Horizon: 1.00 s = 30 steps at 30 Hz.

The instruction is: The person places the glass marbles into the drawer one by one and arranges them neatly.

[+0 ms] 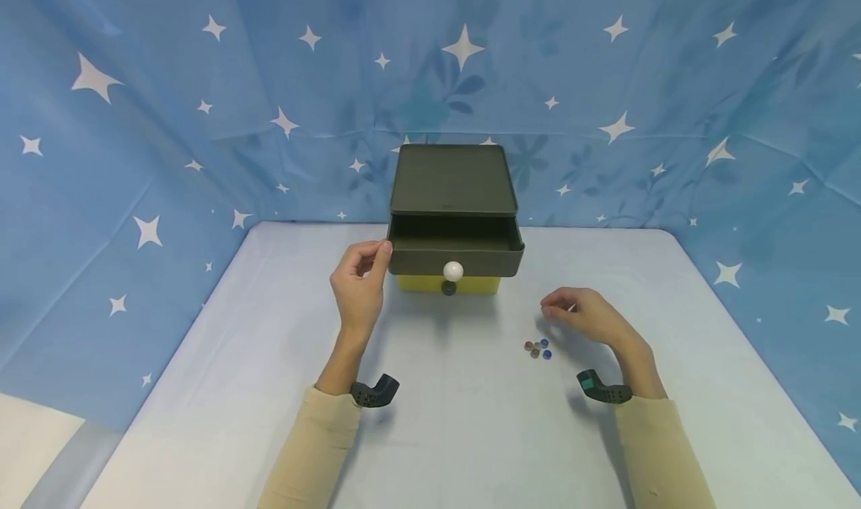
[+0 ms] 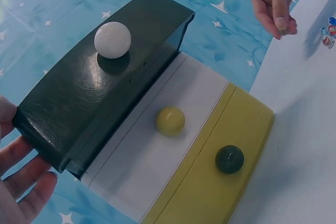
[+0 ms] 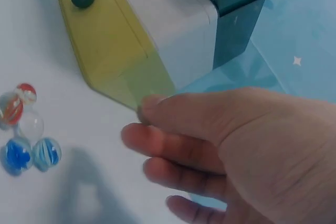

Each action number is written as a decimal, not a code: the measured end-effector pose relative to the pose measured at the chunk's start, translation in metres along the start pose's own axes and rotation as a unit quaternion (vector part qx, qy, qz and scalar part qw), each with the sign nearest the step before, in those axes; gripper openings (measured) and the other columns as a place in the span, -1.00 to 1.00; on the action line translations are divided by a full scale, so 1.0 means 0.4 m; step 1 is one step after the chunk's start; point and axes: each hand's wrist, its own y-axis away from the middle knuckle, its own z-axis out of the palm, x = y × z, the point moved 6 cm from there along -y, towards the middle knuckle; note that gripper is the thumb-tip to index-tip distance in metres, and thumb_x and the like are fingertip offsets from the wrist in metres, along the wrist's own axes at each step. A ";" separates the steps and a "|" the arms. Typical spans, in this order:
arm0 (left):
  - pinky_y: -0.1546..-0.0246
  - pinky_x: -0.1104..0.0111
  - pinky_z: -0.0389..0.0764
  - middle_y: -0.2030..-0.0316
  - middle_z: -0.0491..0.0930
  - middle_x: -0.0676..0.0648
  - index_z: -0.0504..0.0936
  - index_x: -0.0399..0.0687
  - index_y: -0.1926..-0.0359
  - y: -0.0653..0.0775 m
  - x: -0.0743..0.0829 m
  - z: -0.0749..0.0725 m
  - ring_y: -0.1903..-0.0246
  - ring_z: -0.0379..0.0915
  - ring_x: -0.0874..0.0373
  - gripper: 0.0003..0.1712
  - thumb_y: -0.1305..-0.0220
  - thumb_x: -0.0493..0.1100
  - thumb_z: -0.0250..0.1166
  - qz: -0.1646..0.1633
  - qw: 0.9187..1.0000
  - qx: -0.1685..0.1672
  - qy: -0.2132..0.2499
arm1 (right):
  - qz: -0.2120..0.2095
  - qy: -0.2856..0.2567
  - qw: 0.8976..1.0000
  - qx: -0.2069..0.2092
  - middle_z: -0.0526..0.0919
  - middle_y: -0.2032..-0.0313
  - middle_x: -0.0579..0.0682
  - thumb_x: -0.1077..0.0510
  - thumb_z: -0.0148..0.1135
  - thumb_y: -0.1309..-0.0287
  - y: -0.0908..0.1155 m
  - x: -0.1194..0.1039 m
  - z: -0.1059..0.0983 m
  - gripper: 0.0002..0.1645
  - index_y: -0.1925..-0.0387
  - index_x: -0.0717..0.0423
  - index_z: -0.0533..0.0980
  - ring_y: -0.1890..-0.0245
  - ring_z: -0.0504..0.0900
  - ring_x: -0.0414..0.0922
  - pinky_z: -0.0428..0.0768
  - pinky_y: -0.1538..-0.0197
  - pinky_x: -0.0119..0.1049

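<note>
A small three-tier drawer cabinet has its dark green top drawer point(image 1: 430, 263) pulled out, showing a hollow inside. My left hand point(image 1: 359, 285) pinches that drawer's left front corner; in the left wrist view its fingers point(image 2: 32, 177) curl at the edge of the green front. To the right, above the table, my right hand point(image 1: 581, 313) holds a small marble point(image 3: 142, 115) between thumb and fingertips, mostly covered by them. Several glass marbles lie clustered below that hand, among them a blue one point(image 3: 18, 154) and an orange-streaked one point(image 3: 10, 108).
The cabinet's green top point(image 1: 454, 180) stands against a blue star-print cloth point(image 1: 323, 83) at the back of the white table point(image 1: 437, 419). Below the open drawer are a white drawer point(image 2: 136, 156) with a yellow knob point(image 2: 170, 121) and a yellow drawer point(image 2: 210, 192) with a green knob point(image 2: 229, 159).
</note>
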 end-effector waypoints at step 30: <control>0.25 0.61 0.57 0.27 0.68 -0.41 0.67 -0.50 0.26 0.003 0.003 0.000 0.34 0.55 0.43 -0.85 -0.28 -0.38 0.33 0.003 1.000 0.000 -0.001 | -0.153 -0.067 0.924 0.343 0.75 0.19 0.13 0.30 0.29 -0.25 0.077 -0.223 -0.097 -0.74 0.03 0.22 0.62 0.28 0.54 -0.47 0.48 0.12 -0.74</control>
